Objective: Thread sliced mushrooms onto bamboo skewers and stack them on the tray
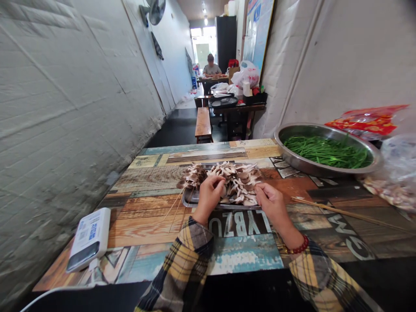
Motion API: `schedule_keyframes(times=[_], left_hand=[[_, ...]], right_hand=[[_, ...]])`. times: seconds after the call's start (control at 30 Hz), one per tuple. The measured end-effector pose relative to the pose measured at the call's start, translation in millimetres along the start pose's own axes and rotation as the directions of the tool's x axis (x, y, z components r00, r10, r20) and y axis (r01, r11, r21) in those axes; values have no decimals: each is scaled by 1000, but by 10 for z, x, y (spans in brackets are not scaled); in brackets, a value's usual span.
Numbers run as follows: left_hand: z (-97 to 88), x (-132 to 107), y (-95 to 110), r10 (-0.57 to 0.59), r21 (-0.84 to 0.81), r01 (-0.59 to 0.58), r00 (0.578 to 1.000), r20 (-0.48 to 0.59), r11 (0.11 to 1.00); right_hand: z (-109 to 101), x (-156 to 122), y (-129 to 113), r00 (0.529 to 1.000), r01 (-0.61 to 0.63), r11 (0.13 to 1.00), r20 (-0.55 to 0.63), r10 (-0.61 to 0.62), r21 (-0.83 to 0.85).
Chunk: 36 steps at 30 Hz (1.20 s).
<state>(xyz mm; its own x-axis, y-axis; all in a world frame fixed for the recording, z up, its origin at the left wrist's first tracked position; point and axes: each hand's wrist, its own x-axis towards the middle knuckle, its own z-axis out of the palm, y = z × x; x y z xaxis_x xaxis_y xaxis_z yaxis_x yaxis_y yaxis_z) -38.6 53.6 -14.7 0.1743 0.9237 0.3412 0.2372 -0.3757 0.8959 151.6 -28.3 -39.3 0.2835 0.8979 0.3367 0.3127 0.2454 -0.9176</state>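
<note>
A metal tray (pixel 187 200) is heaped with torn grey-white oyster mushrooms (pixel 238 182). Over the tray's near edge, my left hand (pixel 210 193) has its fingers curled in a pinch, and whatever they hold is hidden. At the right end of the heap, my right hand (pixel 272 203) pinches thumb and forefinger together close to the mushrooms; I cannot make out what is between them. Left of my left hand, mushrooms threaded on thin wooden skewers (pixel 175 204) rest on the tray's left side, their bare ends sticking out toward me.
Loose skewers (pixel 325 206) lie on the right of the patterned table (pixel 146 219). Behind them stands a steel basin (pixel 282 149) of green chives (pixel 326 151), beside plastic bags (pixel 401 158). A white device (pixel 89 238) with a cable is at left. Another person (pixel 212 68) sits far back.
</note>
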Motion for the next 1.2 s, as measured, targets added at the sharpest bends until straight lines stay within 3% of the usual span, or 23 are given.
schedule_keyframes(times=[0.1, 0.2, 0.3, 0.37, 0.47, 0.57, 0.63, 0.73, 0.93, 1.2], left_hand=[[74, -61, 16, 131, 285, -168, 981, 144, 944], [137, -112, 48, 167, 508, -284, 950, 264, 813], [184, -131, 47, 173, 604, -336, 934, 313, 723], [203, -124, 25, 177, 592, -332, 936, 306, 735], [200, -85, -11, 163, 445, -247, 962, 219, 861], [152, -32, -17, 18, 119, -29, 996, 93, 993], [101, -2, -2, -135, -157, 145, 988, 73, 977], [20, 28, 28, -276, -430, 295, 955, 108, 853], [-54, 56, 40, -350, -589, 332, 932, 88, 737], [-42, 60, 28, -328, -576, 299, 943, 56, 761]], right_hand=[[28, -7, -44, 999, 12, 1000, 33, -12, -16], [43, -14, -57, 998, 18, 999, 53, -16, -38], [47, -18, -38, 997, 12, 999, 71, -10, -37], [47, -19, -26, 997, 13, 999, 77, -10, -33], [43, -23, -35, 996, 26, 999, 84, -22, -39], [40, -30, -67, 995, 42, 998, 93, -38, -43], [41, -37, -85, 993, 45, 999, 108, -42, -29], [49, -49, -104, 988, 51, 999, 146, -48, -18], [72, -67, -148, 962, 100, 992, 262, -77, -73], [99, -70, -154, 943, 128, 983, 321, -81, -128]])
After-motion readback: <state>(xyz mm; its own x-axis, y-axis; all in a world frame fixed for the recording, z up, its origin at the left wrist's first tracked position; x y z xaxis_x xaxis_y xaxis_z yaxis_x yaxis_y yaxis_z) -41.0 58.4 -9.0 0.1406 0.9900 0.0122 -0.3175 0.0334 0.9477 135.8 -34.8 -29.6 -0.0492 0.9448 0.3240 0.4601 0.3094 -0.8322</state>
